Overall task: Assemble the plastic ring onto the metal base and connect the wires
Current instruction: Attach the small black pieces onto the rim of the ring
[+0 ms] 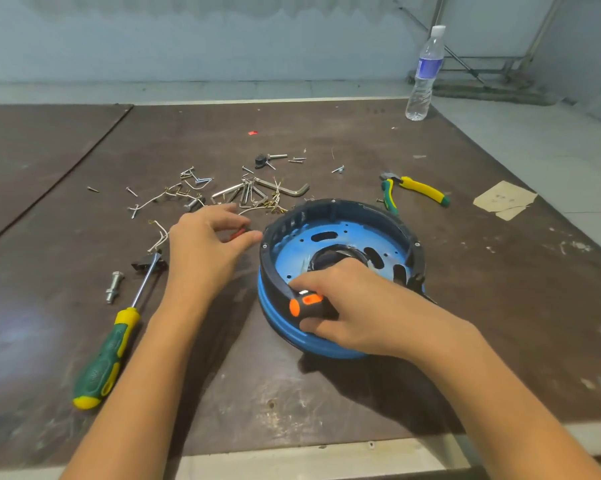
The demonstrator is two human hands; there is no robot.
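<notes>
A round blue metal base (330, 251) sits on the brown table, with a black plastic ring (357, 210) seated on its rim. My right hand (354, 303) grips a black and orange screwdriver handle (309, 304) over the ring's near edge. Just left of the ring, my left hand (205, 244) pinches a small red piece (238, 233) between thumb and fingers. Loose white wires (158, 233) lie left of that hand, and more wires (274, 204) lie behind it.
A green and yellow screwdriver (108, 355) and a bolt (113, 287) lie at the left. Hex keys (285, 189), several screws and yellow pliers (416, 190) lie behind the base. A water bottle (425, 74) stands far right, and a paper scrap (505, 199) lies at the table's right edge.
</notes>
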